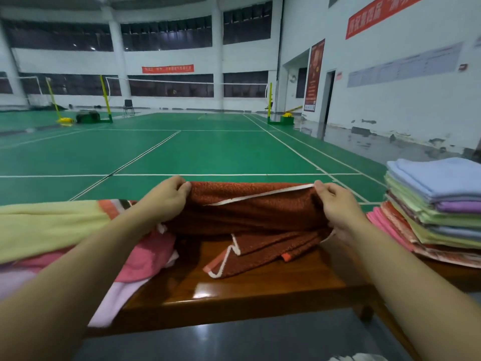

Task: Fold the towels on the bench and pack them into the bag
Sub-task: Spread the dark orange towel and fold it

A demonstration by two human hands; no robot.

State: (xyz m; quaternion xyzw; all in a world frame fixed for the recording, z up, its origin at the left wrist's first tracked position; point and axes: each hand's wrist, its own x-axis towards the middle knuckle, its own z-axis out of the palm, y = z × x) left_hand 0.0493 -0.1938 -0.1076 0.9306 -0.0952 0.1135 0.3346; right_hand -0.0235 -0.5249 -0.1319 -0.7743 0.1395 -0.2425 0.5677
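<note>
Item: rust-red terry towel with white piping [250, 212], mid-fold, held above the glossy brown wooden surface [234, 290].

Left hand [166, 196] and right hand [335, 201] each pinch an upper corner; the lower half lies crumpled on the wood. Folded pastel stack [437, 204] at right appears done; loose yellow and pink towels [65, 230] at left remain. No bag visible.

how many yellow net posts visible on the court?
3. Leaning post far left; second post just right of it, by the black chair; third post on the right near the wall. Others may be out of frame.
</note>
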